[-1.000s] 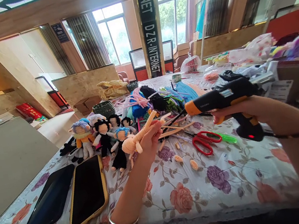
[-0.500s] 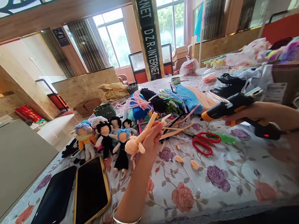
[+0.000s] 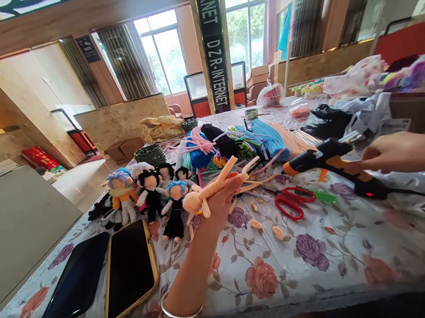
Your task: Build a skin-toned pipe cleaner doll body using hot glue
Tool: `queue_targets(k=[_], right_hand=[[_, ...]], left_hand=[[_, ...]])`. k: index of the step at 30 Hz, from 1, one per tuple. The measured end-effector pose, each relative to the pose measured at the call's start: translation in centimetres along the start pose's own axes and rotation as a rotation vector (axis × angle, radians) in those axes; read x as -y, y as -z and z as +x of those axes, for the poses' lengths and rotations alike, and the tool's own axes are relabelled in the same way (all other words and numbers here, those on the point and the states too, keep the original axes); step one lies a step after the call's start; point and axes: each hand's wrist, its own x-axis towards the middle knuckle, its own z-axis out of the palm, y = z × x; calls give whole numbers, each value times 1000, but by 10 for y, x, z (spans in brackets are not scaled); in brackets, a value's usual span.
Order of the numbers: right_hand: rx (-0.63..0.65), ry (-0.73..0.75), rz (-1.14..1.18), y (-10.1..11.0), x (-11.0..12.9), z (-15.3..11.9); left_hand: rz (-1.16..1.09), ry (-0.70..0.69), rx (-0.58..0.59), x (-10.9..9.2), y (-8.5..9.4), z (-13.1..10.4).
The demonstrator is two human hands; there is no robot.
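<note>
Head camera: a peach-coloured doll, unfinished and made of fuzzy wire, was held up above the flowered tablecloth by the left hand, whose fingers were clamped round its body, head toward nine o'clock and legs toward two o'clock. At three o'clock from it, a glue gun was seen resting on the cloth, its nozzle pointed at the doll and a red light showing on its handle. The right hand was caught just beside the gun's rear end, fingers loosely curled; whether the gun was touched could not be told, and nothing appeared to be gripped. Red scissors lay between doll and gun, at six o'clock from the nozzle. Finished dolls were lined up at nine o'clock, with two phones lying flat below them. The gluing step was judged to be paused, and pressing a part onto the doll was judged to call for a steady left-hand hold.
</note>
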Motion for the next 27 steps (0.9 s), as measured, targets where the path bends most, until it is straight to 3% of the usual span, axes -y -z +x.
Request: queue_targets(k=[1,2,4,5,7,10,11,14,20,27], right_hand=[[247,0,-45,4,13,-4],[363,29,-70,6,29,-9],[349,216,-39,3,66,-14],[294,317,10,-1,83,-16],[43,388,119,-15,111,-16],[-311,574,185,-41,133,-11],[-351,643,206,-49,136,-10],[-296,779,249,-68,137,-6],[-201,771,335,-81,139,-12],[-82,550,448,-81,154,-22]], left_hand=[[3,6,4,-1,-1,-1],[4,14,8,-2,-2,-2],[11,34,16,-3,-2,-4],[15,44,21,-3,-2,-5],[25,60,33,-2,-1,-5],[27,59,41,0,1,-5],[25,54,39,1,1,-4],[39,31,41,3,1,-3],[129,-18,46,1,-5,-6],[106,-86,-13,-1,-9,-7]])
